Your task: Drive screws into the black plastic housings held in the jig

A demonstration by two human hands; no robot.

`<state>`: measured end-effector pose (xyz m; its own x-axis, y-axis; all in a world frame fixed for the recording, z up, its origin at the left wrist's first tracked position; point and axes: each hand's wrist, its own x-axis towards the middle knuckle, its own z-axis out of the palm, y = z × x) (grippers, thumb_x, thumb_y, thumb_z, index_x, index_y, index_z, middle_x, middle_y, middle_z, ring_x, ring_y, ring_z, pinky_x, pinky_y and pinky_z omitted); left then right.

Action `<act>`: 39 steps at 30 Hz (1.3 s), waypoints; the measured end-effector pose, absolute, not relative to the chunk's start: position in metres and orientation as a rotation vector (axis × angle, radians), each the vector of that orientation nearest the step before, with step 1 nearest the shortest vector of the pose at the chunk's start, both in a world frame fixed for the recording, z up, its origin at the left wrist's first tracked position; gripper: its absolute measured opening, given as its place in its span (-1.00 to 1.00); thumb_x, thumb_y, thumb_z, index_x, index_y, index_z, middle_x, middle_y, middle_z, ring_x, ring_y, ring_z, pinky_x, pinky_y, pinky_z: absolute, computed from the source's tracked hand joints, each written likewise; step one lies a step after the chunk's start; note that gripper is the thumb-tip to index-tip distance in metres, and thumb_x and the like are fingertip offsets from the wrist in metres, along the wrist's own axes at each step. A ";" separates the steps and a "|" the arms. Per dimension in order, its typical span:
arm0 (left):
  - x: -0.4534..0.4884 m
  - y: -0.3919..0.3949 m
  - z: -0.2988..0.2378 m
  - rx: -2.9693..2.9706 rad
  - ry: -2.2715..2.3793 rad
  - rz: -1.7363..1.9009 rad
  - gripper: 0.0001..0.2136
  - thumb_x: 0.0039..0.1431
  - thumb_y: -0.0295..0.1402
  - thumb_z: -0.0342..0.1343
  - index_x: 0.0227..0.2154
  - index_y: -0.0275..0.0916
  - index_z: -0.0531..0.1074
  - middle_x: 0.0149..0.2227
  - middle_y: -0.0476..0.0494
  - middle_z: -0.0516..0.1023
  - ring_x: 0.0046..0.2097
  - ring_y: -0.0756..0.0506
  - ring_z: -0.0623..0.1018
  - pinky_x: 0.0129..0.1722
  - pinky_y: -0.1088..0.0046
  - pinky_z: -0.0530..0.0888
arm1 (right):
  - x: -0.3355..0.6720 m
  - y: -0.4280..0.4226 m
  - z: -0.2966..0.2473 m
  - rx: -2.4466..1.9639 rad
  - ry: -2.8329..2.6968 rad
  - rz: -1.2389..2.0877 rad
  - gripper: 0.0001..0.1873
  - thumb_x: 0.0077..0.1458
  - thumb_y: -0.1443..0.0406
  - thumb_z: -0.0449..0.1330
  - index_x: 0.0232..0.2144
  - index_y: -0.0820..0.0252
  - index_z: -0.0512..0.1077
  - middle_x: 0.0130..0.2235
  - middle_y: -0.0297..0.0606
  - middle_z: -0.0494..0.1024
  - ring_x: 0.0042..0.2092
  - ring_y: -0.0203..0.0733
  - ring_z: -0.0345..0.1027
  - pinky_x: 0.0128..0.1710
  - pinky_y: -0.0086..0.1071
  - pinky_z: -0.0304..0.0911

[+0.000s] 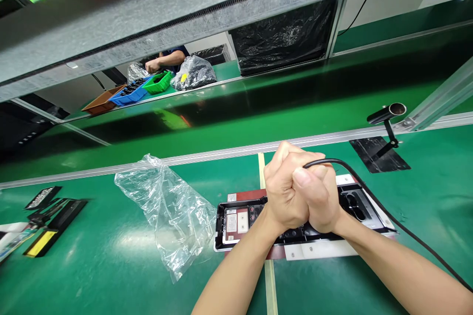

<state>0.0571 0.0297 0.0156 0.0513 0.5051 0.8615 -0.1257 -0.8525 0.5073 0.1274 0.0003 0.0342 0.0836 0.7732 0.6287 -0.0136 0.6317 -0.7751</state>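
Observation:
Both my hands are clasped together over a black flat device (pixel 236 219) that lies in a red-and-white fixture (pixel 321 248) on the green table. My right hand (pixel 320 197) is closed round a tool whose black cable (pixel 388 211) runs out of the fist to the lower right; the tool itself is hidden. My left hand (pixel 283 187) is wrapped over the right hand from the left. The fists cover the middle of the device.
A crumpled clear plastic bag (pixel 170 206) lies left of the device. Black parts and a yellow-labelled piece (pixel 48 229) sit at the far left. A metal tube on a stand (pixel 388 113) stands at the right. Across the conveyor, another person's arm (pixel 162 62) works by coloured bins.

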 end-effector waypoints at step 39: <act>0.034 0.018 0.014 1.729 0.322 1.474 -0.39 0.53 0.06 -0.27 0.52 0.00 -0.04 0.45 -0.24 0.27 0.31 -0.34 0.48 0.24 -0.01 0.53 | 0.132 -0.003 0.024 -0.771 -1.339 0.779 -0.41 0.47 0.00 0.08 -0.59 0.12 0.21 -0.57 -0.39 0.19 -0.53 -0.30 0.06 -0.52 -0.31 0.05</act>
<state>0.0344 0.0177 0.0143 0.2814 0.6571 0.6993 -0.3059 -0.6293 0.7144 0.1325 -0.0033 0.0236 0.0714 0.8440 0.5315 -0.0450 0.5350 -0.8436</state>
